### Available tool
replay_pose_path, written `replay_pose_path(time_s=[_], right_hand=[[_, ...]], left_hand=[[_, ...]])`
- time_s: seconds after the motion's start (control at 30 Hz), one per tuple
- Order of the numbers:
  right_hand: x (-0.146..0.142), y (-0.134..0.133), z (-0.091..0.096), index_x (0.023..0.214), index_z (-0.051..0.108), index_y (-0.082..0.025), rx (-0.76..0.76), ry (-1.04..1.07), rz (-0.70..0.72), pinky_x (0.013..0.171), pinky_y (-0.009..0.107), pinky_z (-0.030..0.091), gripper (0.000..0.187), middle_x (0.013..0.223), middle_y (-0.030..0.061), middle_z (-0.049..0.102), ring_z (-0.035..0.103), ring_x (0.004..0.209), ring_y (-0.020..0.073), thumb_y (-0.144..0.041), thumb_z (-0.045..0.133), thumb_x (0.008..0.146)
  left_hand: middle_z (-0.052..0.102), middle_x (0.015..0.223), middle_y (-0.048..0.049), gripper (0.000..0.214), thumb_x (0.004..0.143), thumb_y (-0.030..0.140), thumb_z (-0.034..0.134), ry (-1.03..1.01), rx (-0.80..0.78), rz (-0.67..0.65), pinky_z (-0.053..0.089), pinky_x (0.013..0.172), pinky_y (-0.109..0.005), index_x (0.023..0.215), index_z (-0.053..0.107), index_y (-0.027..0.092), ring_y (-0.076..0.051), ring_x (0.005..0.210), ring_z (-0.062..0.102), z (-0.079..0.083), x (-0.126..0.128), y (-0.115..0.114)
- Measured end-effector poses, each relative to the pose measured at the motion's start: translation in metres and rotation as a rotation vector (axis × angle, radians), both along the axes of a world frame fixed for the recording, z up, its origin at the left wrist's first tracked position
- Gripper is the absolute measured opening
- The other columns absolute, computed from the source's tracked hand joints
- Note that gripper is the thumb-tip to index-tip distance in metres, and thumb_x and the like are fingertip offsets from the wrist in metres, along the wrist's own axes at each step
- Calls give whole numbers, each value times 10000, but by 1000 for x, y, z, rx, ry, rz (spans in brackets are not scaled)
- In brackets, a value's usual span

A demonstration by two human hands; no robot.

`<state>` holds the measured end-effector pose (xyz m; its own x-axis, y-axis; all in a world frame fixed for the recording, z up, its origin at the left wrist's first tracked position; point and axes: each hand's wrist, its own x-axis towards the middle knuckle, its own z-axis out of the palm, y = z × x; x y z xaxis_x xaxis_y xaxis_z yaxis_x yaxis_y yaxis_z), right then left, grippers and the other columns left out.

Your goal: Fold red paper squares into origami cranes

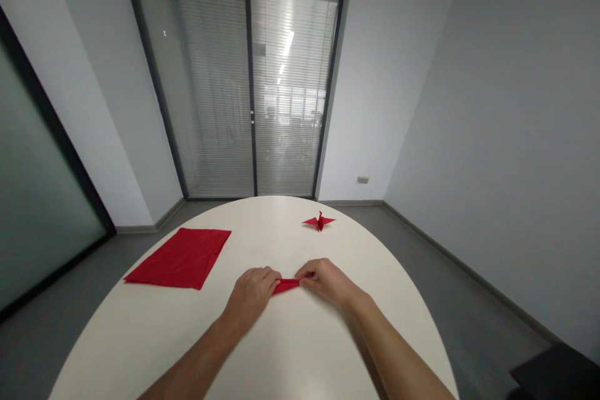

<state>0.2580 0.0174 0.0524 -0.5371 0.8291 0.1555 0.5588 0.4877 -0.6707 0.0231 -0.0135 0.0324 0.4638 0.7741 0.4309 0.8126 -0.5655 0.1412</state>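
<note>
A small folded piece of red paper [285, 286] lies low over the round white table [300, 350], between my two hands. Its left end is under the curled fingers of my left hand [255, 290], which is closed on it. My right hand [323, 278] pinches the right end between thumb and fingertips. Both ends of the paper are hidden by my fingers. Farther back, to the right, stands a red origami crane [319, 222] with its wings spread. Neither hand touches it.
Flat red paper [182, 259], lightly creased, lies at the table's left edge. A dark object [557, 375] shows at the lower right, beyond the table. Behind the table are a glazed partition with blinds [244, 87] and grey floor.
</note>
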Motion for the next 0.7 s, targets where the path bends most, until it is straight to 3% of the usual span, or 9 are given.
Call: replay_pose_path(time_s=[0.33, 0.43, 0.57, 0.7], right_hand=[[5, 1, 3, 942, 735, -191, 34, -31, 1, 751, 255, 499, 192, 924, 41, 750, 677, 824, 176, -143, 577, 845], [5, -2, 8, 952, 706, -191, 141, -39, 10, 784, 272, 494, 192, 935, 43, 730, 658, 853, 179, -116, 563, 848], [-1, -8, 12, 1039, 682, -203, 354, -61, 69, 950, 349, 460, 235, 1121, 80, 692, 607, 1064, 232, -148, 662, 812], [-11, -11, 8, 1075, 670, -215, 370, -89, 131, 988, 363, 448, 277, 1248, 85, 658, 593, 1137, 244, -175, 710, 803]], left_hand=[[721, 923, -28, 202, 989, 160, 483, -33, -75, 41, 502, 813, -346, 988, 681, 202, -211, 862, 680, 2, -3, 0], [726, 945, -32, 215, 993, 172, 472, -75, -76, 56, 502, 826, -338, 1014, 683, 207, -212, 878, 684, 1, -4, 0], [727, 964, -30, 256, 1002, 184, 427, -194, -101, 57, 500, 826, -315, 1029, 679, 214, -199, 887, 684, -1, -7, 0], [734, 994, -22, 248, 986, 204, 437, -324, -170, 54, 497, 840, -300, 1022, 681, 229, -191, 909, 686, -1, -7, -1]])
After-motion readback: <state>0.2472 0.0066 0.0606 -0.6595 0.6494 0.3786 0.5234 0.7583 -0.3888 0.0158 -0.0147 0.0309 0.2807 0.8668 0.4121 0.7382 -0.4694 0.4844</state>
